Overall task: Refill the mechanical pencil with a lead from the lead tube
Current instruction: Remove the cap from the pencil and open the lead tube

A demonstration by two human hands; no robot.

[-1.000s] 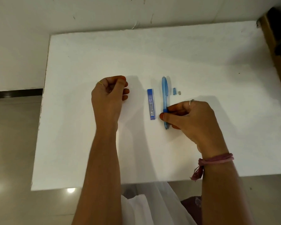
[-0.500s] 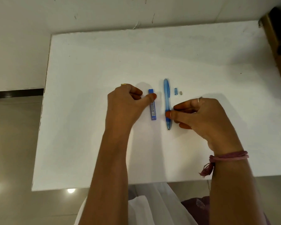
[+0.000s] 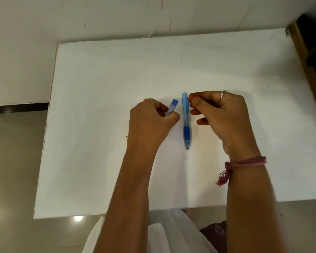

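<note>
My white bench [image 3: 102,125] is carrying the blue mechanical pencil [image 3: 185,117], which is lying flat near the middle with its tip pointing toward me (a few small dark specks are dotting the surface around it).

You're in what looks like a plain indoor room, likely a home. You sit at a bare white table [image 3: 98,125] pushed against a scuffed white wall [image 3: 117,15], over a glossy tiled floor [image 3: 11,170] reflecting ceiling lights.
</note>
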